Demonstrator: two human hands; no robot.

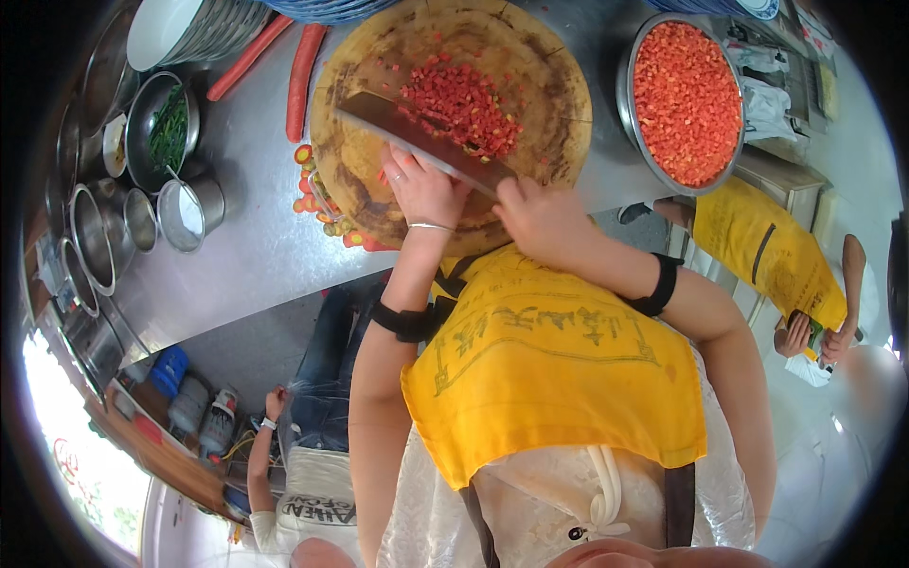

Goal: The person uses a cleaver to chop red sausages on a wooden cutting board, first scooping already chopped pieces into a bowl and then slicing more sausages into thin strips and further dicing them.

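Note:
My right hand (pixel 543 216) grips the handle end of a cleaver (pixel 426 142). Its broad blade slants across a round wooden chopping block (pixel 348 184). Curled fingers of my left hand (pixel 424 188) rest against the near side of the blade, with a ring and a bangle showing. Orange-red carrot strips (pixel 384 177) poke out beside that hand; the rest of them is hidden beneath it. Just beyond the blade lies a loose heap of diced carrot (pixel 465 103), some of it against the steel.
Two whole carrots (pixel 305 85) lie left of the block, near carrot ends (pixel 305 188) at its edge. A steel bowl of diced carrot (pixel 687 106) stands right. Steel pots (pixel 188 213) and stacked bowls (pixel 192 32) line the left. Other people (pixel 770 248) (pixel 312 461) are nearby.

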